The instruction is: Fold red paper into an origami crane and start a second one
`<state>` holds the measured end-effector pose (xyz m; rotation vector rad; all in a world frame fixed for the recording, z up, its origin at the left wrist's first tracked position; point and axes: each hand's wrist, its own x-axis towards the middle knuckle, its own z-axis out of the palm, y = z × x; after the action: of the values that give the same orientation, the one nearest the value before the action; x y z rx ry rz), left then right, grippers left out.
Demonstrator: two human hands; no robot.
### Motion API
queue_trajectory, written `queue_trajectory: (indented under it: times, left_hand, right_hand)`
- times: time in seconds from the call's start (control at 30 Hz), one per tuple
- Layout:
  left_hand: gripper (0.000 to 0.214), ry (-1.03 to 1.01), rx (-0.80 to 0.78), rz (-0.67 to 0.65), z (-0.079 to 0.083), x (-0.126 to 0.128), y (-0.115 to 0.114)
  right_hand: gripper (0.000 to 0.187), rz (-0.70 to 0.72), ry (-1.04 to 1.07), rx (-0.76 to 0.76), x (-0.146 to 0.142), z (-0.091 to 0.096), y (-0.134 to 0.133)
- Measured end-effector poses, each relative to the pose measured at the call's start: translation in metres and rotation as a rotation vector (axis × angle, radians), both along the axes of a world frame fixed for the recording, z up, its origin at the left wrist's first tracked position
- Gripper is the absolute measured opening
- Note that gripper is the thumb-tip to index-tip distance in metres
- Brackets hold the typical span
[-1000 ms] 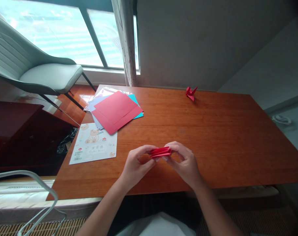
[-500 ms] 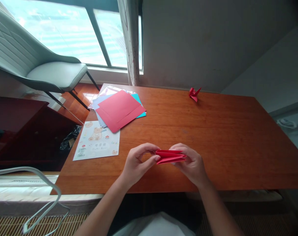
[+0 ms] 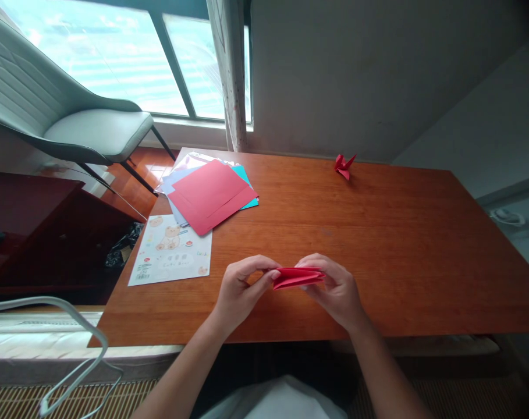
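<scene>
A small piece of folded red paper is held between my two hands, above the front part of the wooden table. Its layers lie nearly edge-on to me, with narrow gaps between the folds. My left hand pinches its left end between thumb and fingers. At the right end, my right hand grips the paper, the thumb underneath and the fingers along the far side; some fingertips are hidden behind it. A finished red paper crane stands at the table's far edge.
Several sheets of red paper, with blue and lilac ones beneath, lie at the table's left end. A white card with a bear drawing overlaps them. A grey chair stands by the window; a white bent tube is at lower left.
Both hands have shifted slightly left with the folded red paper. The gaps between its layers look narrower, as the paper is pressed flatter.
</scene>
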<state>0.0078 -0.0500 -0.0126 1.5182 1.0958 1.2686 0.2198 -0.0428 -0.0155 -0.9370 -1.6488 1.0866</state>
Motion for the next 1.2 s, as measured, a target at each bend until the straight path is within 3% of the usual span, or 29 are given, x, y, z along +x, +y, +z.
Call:
queue_trajectory:
  times: [0.13, 0.33, 0.53, 0.6, 0.8, 1.2]
  left_hand:
    - [0.012, 0.046, -0.04, -0.07, -0.001, 0.0, -0.001]
    - [0.01, 0.141, 0.09, -0.031, -0.001, 0.0, 0.0]
    - [0.016, 0.193, 0.158, -0.072, -0.001, 0.002, -0.002]
    - [0.017, 0.213, 0.178, -0.056, 0.0, 0.003, -0.002]
    - [0.02, 0.22, 0.208, -0.015, 0.0, 0.003, -0.003]
    - [0.018, 0.254, 0.185, 0.012, -0.003, 0.002, -0.003]
  right_hand:
    - [0.012, 0.0, 0.026, -0.017, -0.002, 0.002, -0.001]
    - [0.018, 0.034, -0.043, 0.031, -0.004, 0.004, -0.002]
    - [0.035, -0.054, 0.005, 0.037, -0.007, -0.001, -0.01]
    - [0.034, -0.039, 0.027, 0.078, -0.007, 0.001, -0.012]
    - [0.025, -0.008, -0.165, 0.291, -0.006, 0.012, -0.007]
    - [0.021, -0.021, -0.177, 0.25, -0.006, 0.009, -0.005]
